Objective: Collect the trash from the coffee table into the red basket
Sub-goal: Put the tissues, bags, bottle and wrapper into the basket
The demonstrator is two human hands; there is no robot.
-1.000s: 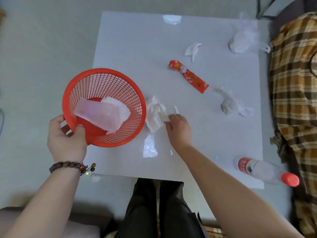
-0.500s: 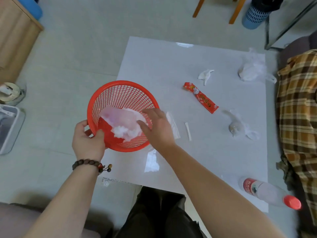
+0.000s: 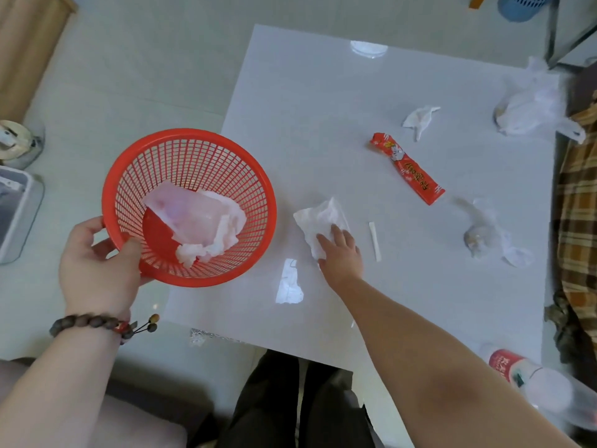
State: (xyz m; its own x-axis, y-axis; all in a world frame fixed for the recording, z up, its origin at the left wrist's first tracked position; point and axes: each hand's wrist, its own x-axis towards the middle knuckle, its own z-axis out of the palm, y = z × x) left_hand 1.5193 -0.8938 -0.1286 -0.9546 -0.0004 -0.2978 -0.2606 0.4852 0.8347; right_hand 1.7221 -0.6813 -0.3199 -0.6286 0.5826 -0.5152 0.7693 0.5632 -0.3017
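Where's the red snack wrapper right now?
The red snack wrapper lies diagonally on the coffee table, right of centre, between the small crumpled tissue and the paper stick.

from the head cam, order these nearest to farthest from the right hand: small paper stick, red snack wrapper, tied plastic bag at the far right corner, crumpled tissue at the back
1. Small paper stick, just right of the right hand.
2. Red snack wrapper, farther back and to the right.
3. Crumpled tissue, beyond the wrapper's far end.
4. Tied plastic bag, at the table's far right corner.
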